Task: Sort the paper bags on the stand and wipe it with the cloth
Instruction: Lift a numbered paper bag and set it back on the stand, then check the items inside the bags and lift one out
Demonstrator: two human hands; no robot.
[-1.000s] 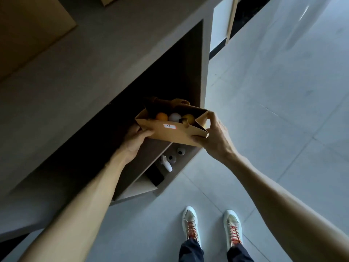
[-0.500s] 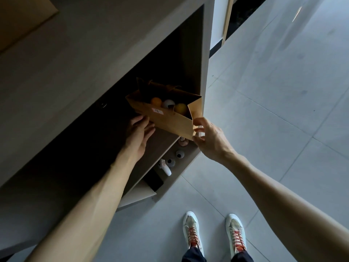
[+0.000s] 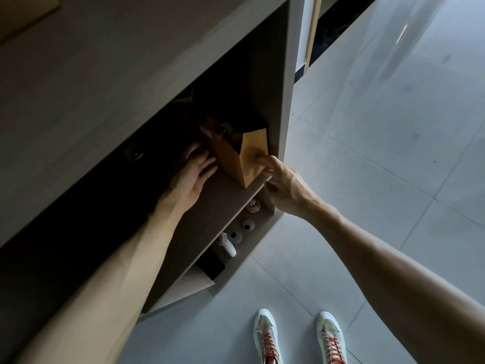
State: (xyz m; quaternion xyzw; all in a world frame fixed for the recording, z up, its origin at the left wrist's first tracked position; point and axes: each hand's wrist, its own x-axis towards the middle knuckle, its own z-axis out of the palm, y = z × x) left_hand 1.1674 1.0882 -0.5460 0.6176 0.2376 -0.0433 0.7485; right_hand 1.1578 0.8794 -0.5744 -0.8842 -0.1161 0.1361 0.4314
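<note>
A brown paper bag [image 3: 252,156] stands on the upper inner shelf [image 3: 210,219] of the grey stand [image 3: 105,74], close to its right wall. Its open top reaches back into the dark, so its contents are hidden. My left hand [image 3: 194,174] rests against the bag's near left face with the fingers spread, holding nothing. My right hand [image 3: 283,185] is at the shelf's front edge, with the index fingertip touching the bag's lit right side panel. No cloth is in view.
On the lower shelf lie several small round objects [image 3: 248,224], a white object [image 3: 228,246] and a black box [image 3: 212,264]. A brown cardboard corner [image 3: 23,14] sits on the stand's top at far left. My shoes [image 3: 267,334] stand on the tiled floor.
The bag went from being held in front of the opening to standing deep on the shelf. Both hands let go of it and now only touch its sides.
</note>
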